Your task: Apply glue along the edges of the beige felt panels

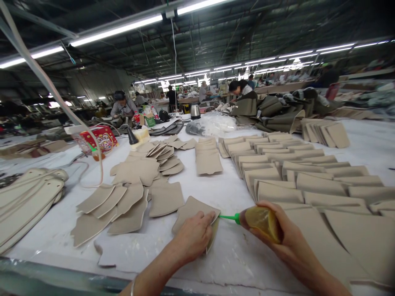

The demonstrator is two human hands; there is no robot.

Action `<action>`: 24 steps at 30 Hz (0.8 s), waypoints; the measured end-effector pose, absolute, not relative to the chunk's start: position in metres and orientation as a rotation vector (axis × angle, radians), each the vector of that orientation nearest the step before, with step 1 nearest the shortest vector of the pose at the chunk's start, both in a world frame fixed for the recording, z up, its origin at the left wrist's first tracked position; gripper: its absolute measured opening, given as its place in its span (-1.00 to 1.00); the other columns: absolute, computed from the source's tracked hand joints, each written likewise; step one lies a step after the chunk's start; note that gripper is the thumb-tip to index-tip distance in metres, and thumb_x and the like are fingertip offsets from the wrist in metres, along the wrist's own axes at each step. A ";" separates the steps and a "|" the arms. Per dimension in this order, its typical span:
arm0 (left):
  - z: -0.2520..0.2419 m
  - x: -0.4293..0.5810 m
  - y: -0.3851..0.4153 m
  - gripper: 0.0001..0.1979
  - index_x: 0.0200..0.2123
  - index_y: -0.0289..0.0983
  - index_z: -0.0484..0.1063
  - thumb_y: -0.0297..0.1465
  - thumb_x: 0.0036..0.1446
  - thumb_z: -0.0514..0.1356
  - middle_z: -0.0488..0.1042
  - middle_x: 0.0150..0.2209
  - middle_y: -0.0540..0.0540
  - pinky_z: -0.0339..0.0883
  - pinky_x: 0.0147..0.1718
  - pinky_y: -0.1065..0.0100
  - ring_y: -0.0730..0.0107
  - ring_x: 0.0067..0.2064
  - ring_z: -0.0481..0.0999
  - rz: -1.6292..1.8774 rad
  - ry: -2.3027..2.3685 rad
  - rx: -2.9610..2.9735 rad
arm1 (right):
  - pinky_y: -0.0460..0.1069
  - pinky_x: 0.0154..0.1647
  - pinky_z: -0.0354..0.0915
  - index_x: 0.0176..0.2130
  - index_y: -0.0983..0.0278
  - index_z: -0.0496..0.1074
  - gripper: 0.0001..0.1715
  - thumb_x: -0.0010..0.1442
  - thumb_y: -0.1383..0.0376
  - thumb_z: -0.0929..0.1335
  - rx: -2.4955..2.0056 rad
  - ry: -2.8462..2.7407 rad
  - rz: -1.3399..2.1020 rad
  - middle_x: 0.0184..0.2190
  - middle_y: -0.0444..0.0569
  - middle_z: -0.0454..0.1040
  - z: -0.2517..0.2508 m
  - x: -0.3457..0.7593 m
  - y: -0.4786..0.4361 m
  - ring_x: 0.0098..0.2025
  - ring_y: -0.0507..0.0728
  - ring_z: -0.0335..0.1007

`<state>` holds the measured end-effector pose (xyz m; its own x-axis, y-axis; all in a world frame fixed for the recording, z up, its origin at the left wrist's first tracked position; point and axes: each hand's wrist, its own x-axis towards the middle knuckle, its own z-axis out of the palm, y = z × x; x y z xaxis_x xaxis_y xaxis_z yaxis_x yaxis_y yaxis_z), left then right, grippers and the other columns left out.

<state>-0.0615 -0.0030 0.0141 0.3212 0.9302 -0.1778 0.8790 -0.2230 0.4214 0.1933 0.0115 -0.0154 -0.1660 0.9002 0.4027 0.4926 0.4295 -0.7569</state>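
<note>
My right hand is wrapped round a squeeze bottle of amber liquid, which looks like glue. Its thin green nozzle points left and reaches the right edge of a beige leather-like piece. Over that piece lies my left hand, fingers bent and closed at the same edge. Below the fingers a yellowish, glossy strip shows along the piece's side. Just left of it lies a similar flat beige piece. More beige cut pieces are heaped and fanned out farther left.
Rows of folded beige pieces cover the table's right side. Cream straps lie at far left. Behind stand a red box, a black-nozzled container, a kettle and dark material. People work at tables beyond.
</note>
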 end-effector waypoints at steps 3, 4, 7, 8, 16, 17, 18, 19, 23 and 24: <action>0.015 -0.061 -0.003 -0.50 0.20 -0.16 0.25 -0.40 0.23 -0.15 0.44 -0.09 -0.16 0.28 -0.08 0.25 0.17 -0.09 0.45 0.160 1.593 2.142 | 0.03 -0.09 0.30 0.05 0.14 0.23 -0.49 0.20 0.03 0.39 -1.204 -1.806 0.577 -0.05 -0.02 0.35 -0.017 0.195 0.011 -0.09 0.22 0.35; 0.015 -0.061 -0.003 -0.50 0.20 -0.16 0.25 -0.40 0.23 -0.15 0.44 -0.08 -0.16 0.28 -0.07 0.26 0.18 -0.08 0.45 0.165 1.592 2.137 | 0.03 -0.10 0.30 0.06 0.13 0.22 -0.49 0.20 0.03 0.39 -1.203 -1.801 0.572 -0.05 -0.03 0.34 -0.017 0.196 0.012 -0.09 0.22 0.35; 0.015 -0.061 -0.002 -0.50 0.19 -0.19 0.26 -0.39 0.23 -0.15 0.44 -0.05 -0.17 0.27 -0.03 0.25 0.17 -0.04 0.44 0.190 1.580 2.121 | 0.03 -0.11 0.30 0.05 0.14 0.22 -0.49 0.21 0.02 0.38 -1.200 -1.785 0.564 -0.06 -0.03 0.35 -0.019 0.196 0.014 -0.10 0.22 0.35; 0.015 -0.061 -0.002 -0.51 0.19 -0.19 0.27 -0.39 0.23 -0.15 0.44 -0.04 -0.17 0.26 -0.02 0.24 0.16 -0.04 0.44 0.193 1.581 2.120 | 0.03 -0.12 0.31 0.05 0.15 0.22 -0.49 0.21 0.02 0.37 -1.202 -1.781 0.571 -0.07 -0.02 0.36 -0.019 0.196 0.014 -0.11 0.22 0.36; 0.009 -0.068 0.000 -0.53 0.18 -0.25 0.29 -0.34 0.24 -0.08 0.42 0.04 -0.15 0.17 0.09 0.26 0.18 0.06 0.38 0.318 1.553 2.025 | 0.08 -0.15 0.39 -0.01 0.21 0.31 -0.46 0.12 0.01 0.43 -1.100 -1.370 1.158 -0.21 0.00 0.48 -0.003 0.197 0.000 -0.18 0.28 0.44; 0.008 -0.070 0.000 -0.54 0.16 -0.25 0.32 -0.33 0.25 -0.07 0.44 0.02 -0.14 0.18 0.08 0.28 0.20 0.05 0.39 0.354 1.571 1.994 | 0.10 -0.14 0.40 -0.03 0.22 0.35 -0.50 0.13 0.02 0.42 -1.056 -1.240 1.255 -0.20 0.03 0.49 -0.001 0.199 -0.004 -0.17 0.29 0.45; 0.008 -0.073 0.001 -0.56 0.13 -0.25 0.34 -0.32 0.25 -0.06 0.46 -0.01 -0.14 0.19 0.06 0.30 0.23 0.02 0.41 0.385 1.625 1.970 | 0.11 -0.13 0.41 -0.05 0.22 0.40 -0.55 0.15 0.03 0.41 -1.015 -1.112 1.337 -0.17 0.05 0.51 0.000 0.202 -0.007 -0.14 0.31 0.46; 0.009 -0.076 0.001 -0.58 0.11 -0.26 0.35 -0.32 0.25 -0.05 0.46 -0.04 -0.14 0.21 0.03 0.31 0.24 -0.01 0.42 0.407 1.717 1.955 | 0.11 -0.13 0.43 -0.06 0.21 0.44 -0.59 0.18 0.04 0.39 -0.981 -1.003 1.407 -0.12 0.07 0.51 -0.001 0.207 -0.009 -0.12 0.32 0.46; 0.015 -0.086 0.003 -0.58 0.07 -0.32 0.32 -0.32 0.15 0.08 0.38 -0.04 -0.23 0.26 -0.07 0.24 0.15 -0.06 0.44 0.251 2.170 1.938 | 0.23 -0.17 0.48 -0.14 0.12 0.57 -0.63 0.17 -0.01 0.35 -0.904 -0.833 1.492 -0.06 0.05 0.50 -0.025 0.235 -0.013 -0.06 0.45 0.42; 0.016 -0.088 0.004 -0.57 0.05 -0.33 0.33 -0.31 0.12 0.12 0.37 -0.04 -0.24 0.28 -0.09 0.23 0.12 -0.07 0.45 0.174 2.227 1.918 | 0.25 -0.15 0.48 -0.15 0.09 0.57 -0.62 0.21 -0.02 0.31 -0.916 -0.807 1.420 -0.06 0.02 0.50 -0.034 0.242 -0.012 -0.06 0.45 0.42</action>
